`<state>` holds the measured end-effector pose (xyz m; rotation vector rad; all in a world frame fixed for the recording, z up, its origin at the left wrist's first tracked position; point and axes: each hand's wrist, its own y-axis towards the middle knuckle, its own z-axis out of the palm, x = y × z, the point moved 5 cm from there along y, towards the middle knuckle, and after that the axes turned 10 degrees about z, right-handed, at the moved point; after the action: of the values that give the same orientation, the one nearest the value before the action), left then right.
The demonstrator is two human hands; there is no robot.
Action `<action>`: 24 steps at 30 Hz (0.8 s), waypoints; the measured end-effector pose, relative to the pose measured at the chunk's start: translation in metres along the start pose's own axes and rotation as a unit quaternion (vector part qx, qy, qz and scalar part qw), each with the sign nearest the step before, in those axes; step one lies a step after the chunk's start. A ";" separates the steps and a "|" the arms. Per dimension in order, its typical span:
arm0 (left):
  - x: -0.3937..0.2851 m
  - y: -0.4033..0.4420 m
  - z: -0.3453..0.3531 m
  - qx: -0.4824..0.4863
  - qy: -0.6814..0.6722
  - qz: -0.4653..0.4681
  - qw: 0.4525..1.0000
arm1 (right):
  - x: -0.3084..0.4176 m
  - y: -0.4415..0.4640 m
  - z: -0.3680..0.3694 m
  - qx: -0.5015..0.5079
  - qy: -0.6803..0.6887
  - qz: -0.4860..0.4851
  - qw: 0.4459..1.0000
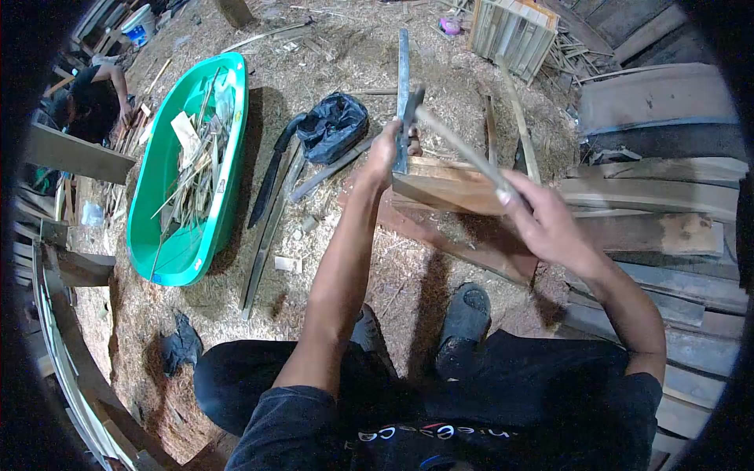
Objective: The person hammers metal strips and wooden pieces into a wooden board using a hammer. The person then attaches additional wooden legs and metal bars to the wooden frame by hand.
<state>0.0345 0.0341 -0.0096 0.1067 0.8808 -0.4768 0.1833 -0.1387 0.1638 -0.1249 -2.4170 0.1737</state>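
My left hand is closed around a long, narrow grey metal strip, near the strip's lower part. The strip's bottom end meets the edge of a wooden block. In my right hand is a hammer with a pale wooden handle. Its dark head overlaps the strip just above my left fingers; whether they touch I cannot tell. The block rests over a reddish plank on the ground. Left of my left hand lie a black plastic bag and a machete-like blade in black.
A green plastic tub of wood scraps stands at left. Stacked boards line the right side. A slatted wooden crate is at the back. Another person crouches far left. Sawdust and shavings cover the ground around my sandals.
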 end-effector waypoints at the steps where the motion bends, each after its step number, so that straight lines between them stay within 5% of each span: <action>1: 0.005 0.003 -0.005 0.005 0.011 -0.007 1.000 | 0.002 0.003 -0.004 -0.002 0.035 0.040 0.999; 2: 0.011 0.003 -0.011 0.010 0.023 -0.017 1.000 | 0.001 0.007 -0.007 -0.006 0.052 0.094 0.994; 6: 0.007 0.003 -0.011 0.026 0.023 -0.003 0.999 | -0.007 0.036 -0.012 -0.051 0.041 0.010 0.998; 10: 0.000 -0.001 -0.014 0.033 0.022 -0.037 0.999 | 0.015 0.072 -0.014 -0.004 0.062 0.026 0.998; 16: -0.016 0.006 0.001 0.027 0.026 -0.103 0.994 | 0.054 0.093 0.012 -0.024 0.208 0.040 0.977; 21: -0.023 -0.010 -0.012 -0.066 0.101 0.015 0.993 | 0.026 0.081 0.026 -0.062 0.116 0.135 0.982; 23: -0.042 -0.036 -0.006 -0.109 0.206 0.087 0.968 | -0.008 0.079 0.041 -0.143 0.085 0.093 0.982; 24: -0.039 -0.043 -0.011 -0.058 0.202 0.091 0.973 | -0.026 0.079 0.046 -0.177 0.033 0.061 0.982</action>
<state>-0.0130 0.0129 0.0176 0.1805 1.2838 -0.2330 0.1758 -0.0685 0.1000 -0.4329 -2.3538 -0.2054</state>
